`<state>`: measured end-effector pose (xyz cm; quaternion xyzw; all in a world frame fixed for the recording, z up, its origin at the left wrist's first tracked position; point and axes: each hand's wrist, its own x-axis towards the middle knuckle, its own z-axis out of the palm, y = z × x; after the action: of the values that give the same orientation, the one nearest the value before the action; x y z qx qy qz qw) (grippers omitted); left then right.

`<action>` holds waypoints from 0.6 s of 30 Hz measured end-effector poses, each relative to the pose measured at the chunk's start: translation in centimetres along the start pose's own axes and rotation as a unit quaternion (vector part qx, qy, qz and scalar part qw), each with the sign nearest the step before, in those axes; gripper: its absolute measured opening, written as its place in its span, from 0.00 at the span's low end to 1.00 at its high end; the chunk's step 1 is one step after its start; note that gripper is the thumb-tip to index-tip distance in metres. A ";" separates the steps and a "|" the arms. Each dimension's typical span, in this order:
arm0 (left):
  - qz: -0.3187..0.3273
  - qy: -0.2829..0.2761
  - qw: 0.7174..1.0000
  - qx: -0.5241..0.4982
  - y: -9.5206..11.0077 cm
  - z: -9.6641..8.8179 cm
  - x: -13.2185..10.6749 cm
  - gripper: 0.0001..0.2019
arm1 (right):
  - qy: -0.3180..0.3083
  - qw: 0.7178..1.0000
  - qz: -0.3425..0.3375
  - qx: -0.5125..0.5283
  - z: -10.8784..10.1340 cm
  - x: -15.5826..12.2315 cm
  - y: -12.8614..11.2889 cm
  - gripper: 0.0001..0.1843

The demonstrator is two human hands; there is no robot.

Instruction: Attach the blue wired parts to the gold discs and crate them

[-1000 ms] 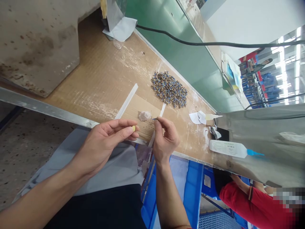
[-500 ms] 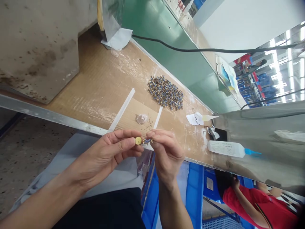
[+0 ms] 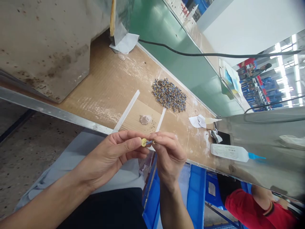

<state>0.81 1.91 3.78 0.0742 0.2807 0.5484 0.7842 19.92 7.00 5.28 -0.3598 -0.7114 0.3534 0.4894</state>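
Between thumb and fingers, my left hand (image 3: 119, 148) pinches a small round yellow disc (image 3: 144, 142). My right hand (image 3: 169, 152) is closed on a tiny blue part with brass-coloured ends (image 3: 149, 142), and this part meets the disc's right edge. Whether the two are joined I cannot tell. Both hands are over the bench's near edge. Just beyond them, a small clear dish (image 3: 145, 119) sits on a cardboard piece (image 3: 133, 111) with tiny bits scattered beside it. Farther back lies a pile of similar blue-and-brass parts (image 3: 169, 94).
A large stained metal housing (image 3: 47, 44) stands at the left of the bench. To the right lie a clear bottle with a blue nozzle (image 3: 230, 152), a smaller nozzle bottle (image 3: 213, 120) and white paper (image 3: 197, 121). A person in red (image 3: 247, 206) is at lower right.
The blue part has come against the yellow disc, where a small gap showed before. My hands are closer together. The whole view has shifted slightly.
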 end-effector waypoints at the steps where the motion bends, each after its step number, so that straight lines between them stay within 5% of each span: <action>1: 0.000 0.000 1.000 0.000 0.0 0.0 0.0 0.10 | -0.002 1.000 -0.001 0.008 0.0 0.0 0.0 0.14; 18: 0.002 0.014 1.000 0.014 -0.2 0.3 -0.2 0.10 | -0.006 0.999 -0.031 -0.020 -0.3 0.2 -0.5 0.17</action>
<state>1.06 1.69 3.99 0.0784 0.2994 0.5466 0.7781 20.11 7.00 5.87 -0.3447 -0.7323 0.3260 0.4885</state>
